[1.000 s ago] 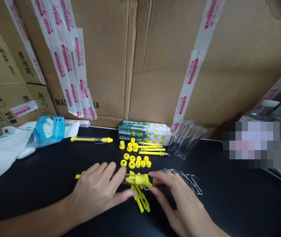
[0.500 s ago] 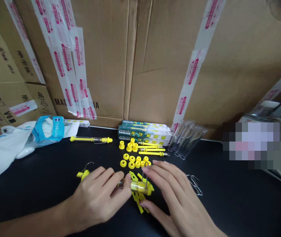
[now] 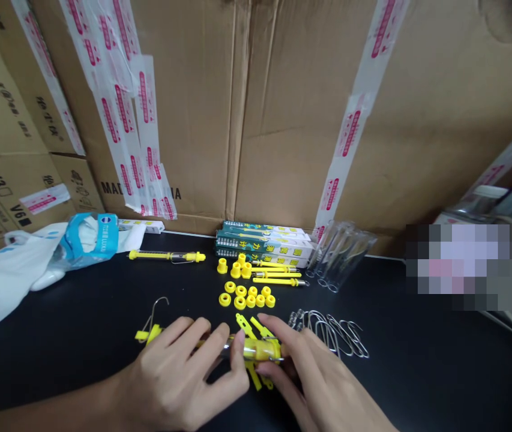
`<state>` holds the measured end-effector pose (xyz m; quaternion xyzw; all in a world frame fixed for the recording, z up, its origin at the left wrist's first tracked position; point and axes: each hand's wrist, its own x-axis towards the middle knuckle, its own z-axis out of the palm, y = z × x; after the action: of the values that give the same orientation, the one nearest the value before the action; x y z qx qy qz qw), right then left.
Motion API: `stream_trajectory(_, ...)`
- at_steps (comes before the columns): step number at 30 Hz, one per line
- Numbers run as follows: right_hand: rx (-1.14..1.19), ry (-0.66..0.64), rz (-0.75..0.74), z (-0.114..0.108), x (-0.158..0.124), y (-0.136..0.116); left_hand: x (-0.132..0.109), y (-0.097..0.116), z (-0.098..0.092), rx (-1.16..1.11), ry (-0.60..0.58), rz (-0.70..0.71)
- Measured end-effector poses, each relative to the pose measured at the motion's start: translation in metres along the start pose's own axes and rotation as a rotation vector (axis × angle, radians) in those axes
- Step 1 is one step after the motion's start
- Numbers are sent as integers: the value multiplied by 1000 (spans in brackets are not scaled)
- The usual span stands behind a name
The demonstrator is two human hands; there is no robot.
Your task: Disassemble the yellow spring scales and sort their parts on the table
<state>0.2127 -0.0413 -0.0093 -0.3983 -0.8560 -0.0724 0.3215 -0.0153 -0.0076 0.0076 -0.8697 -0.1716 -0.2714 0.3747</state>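
Wrapped around the barrel of a spring scale (image 3: pixel 256 349), a clear tube with yellow ends, my left hand (image 3: pixel 188 366) holds it level above the table. A wire hook (image 3: pixel 159 303) sticks up from its left end. My right hand (image 3: pixel 314 366) closes its thumb and fingers on the yellow right end, where a metal hook lies along the tube. Behind and under the scale are flat yellow plastic strips (image 3: pixel 245 324), partly covered by my hands. Several wire hooks (image 3: pixel 337 330) and small springs (image 3: pixel 295 318) lie just beyond my right hand.
Yellow rings and caps (image 3: pixel 240 291) stand in the middle, with yellow rods (image 3: pixel 278 281) beside them. Farther back are printed boxes (image 3: pixel 262 246), clear tubes (image 3: pixel 343 258) and another spring scale (image 3: pixel 165 256). A plastic bag (image 3: pixel 89 237) lies left. Cardboard (image 3: pixel 283 120) walls the back.
My right hand has moved in and closed on the scale's right end. The metal hook there has swung from upright down along the tube. More loose hooks and springs now show.
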Motion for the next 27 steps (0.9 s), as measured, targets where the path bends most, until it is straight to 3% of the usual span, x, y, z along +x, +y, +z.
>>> stream_trajectory(8,185,-79,195,1,-1,3,7,1,0,75,-4,0)
stream_trajectory(17,126,-69,58,-2,1,3,11,3,2,102,-60,-116)
stream_trajectory(21,125,-82,65,-2,2,2,11,5,2,114,-65,-112)
stream_trajectory(24,186,-117,143,-3,4,0,11,6,2,118,-71,-109)
stream_trajectory(27,411,-235,307,-5,4,1,11,6,3,123,-96,-118)
